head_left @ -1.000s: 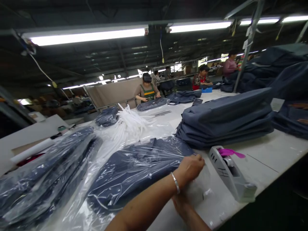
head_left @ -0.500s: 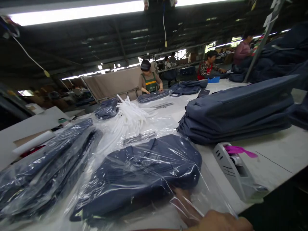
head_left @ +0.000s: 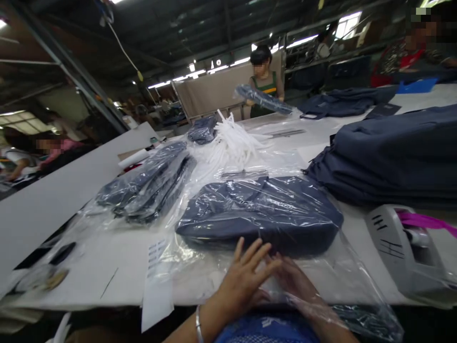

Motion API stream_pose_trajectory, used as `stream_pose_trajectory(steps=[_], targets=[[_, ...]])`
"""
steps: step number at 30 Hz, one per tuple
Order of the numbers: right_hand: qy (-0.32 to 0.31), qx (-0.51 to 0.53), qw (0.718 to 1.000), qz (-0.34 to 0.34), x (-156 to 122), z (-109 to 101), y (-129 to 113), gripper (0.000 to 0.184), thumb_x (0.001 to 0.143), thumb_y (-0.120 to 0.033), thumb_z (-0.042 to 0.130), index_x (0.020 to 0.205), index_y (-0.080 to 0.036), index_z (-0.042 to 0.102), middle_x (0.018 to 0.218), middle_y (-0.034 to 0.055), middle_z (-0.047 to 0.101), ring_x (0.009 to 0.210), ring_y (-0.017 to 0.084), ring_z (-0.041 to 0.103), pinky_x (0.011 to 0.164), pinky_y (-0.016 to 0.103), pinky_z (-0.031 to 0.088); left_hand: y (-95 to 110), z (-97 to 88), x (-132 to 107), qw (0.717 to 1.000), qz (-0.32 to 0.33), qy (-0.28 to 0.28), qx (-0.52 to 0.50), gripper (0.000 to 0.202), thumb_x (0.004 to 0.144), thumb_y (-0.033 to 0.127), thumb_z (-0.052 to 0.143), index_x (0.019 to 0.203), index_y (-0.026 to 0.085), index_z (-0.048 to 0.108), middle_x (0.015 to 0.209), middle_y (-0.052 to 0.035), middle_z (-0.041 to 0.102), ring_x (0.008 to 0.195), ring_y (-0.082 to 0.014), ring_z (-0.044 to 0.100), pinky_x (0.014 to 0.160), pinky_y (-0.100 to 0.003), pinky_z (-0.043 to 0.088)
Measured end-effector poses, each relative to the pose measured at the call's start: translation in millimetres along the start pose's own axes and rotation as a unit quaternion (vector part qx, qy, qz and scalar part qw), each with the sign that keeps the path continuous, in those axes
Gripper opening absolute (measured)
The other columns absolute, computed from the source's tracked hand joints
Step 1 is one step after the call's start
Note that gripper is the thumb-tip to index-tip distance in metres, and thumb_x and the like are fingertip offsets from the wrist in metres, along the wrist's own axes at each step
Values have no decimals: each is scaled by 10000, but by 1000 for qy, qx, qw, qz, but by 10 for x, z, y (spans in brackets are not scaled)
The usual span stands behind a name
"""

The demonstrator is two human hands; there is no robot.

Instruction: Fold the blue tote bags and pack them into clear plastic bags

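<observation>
A folded navy fabric item [head_left: 257, 233] lies inside a clear plastic bag [head_left: 357, 281] in front of me; its exact kind is hard to make out. My left hand [head_left: 244, 276], with a bracelet at the wrist, is spread on the outside of the plastic at the item's near edge. Inside the bag's loose near end, my right hand [head_left: 294, 281] reaches up to the same edge. Its fingers look stretched out under the film, partly hidden behind my left fingers.
Bagged navy items [head_left: 150, 186] lie left, white strips [head_left: 237, 140] beyond. At right stand a navy stack [head_left: 392, 157] and a grey tape dispenser [head_left: 389, 247] with pink tape. Across the table, a person [head_left: 266, 88] holds a bagged item. A printed sheet [head_left: 157, 286] overhangs the front edge.
My left hand has gone from the bag's open edge to the item's near side, its fingers now spread. The view has swung right to left. The person opposite has lifted a bagged item.
</observation>
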State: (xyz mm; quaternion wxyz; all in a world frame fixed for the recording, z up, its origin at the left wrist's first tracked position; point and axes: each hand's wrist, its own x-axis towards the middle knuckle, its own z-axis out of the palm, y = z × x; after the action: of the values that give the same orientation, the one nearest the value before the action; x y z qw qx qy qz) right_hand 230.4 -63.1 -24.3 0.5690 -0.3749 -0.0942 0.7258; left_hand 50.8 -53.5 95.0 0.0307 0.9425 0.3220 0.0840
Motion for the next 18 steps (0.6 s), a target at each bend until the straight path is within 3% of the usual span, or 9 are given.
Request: stream_pose_trajectory(steps=[2,5,9,12,15,17,18], targets=[[7,24,999,25,80,60,7,292,666,-380,877,706,-201,649,957,16,724,1109,238,653,1013,365,528,-237,75,-420,989,-121,25,86,866,781,411,757,1517,367,303,1634,-104,231,1496,-370,190,1164,-686,164],[3,3,1000,1,227,177,-54,323,590,-392,912,675,-227,649,852,-3,731,1011,222,695,976,370,566,-570,161,-914,938,-289,78,174,744,854,254,671,1511,348,337,1639,-128,199,1511,-356,129,1182,-656,135],[10,-83,994,-70,299,362,-257,366,649,-529,849,756,-232,664,889,40,737,1016,263,700,953,426,571,-963,162,-1275,860,-444,152,202,632,930,282,524,1527,233,325,1646,-184,108,1514,-380,54,1171,-653,152],[-23,-219,966,-139,278,396,-442,424,654,-549,830,837,-213,645,925,65,730,1041,304,688,962,475,537,-1207,166,-1421,822,-517,201,129,773,901,388,563,1555,156,222,1622,-242,160,1497,-395,154,1148,-598,274],[-24,-432,882,-188,287,281,-613,473,698,-556,777,979,-196,654,974,82,720,1034,317,673,964,516,509,-1397,173,-1503,813,-546,201,-16,834,871,404,592,1561,173,186,1447,-192,514,1315,-316,514,1050,-468,450],[3,-577,789,-208,310,136,-711,521,729,-581,727,1070,-191,676,1030,117,712,1055,347,654,962,547,496,-1493,118,-1530,802,-558,189,-103,690,893,357,533,1525,198,305,1164,-98,713,1011,-227,690,926,-384,531],[6,-632,741,-227,317,50,-754,537,724,-589,720,1086,-194,692,1042,128,711,1057,359,649,953,551,497,-1534,61,-1542,794,-564,191,-125,607,898,329,500,1483,203,393,1044,-63,746,867,-189,707,860,-345,550]])
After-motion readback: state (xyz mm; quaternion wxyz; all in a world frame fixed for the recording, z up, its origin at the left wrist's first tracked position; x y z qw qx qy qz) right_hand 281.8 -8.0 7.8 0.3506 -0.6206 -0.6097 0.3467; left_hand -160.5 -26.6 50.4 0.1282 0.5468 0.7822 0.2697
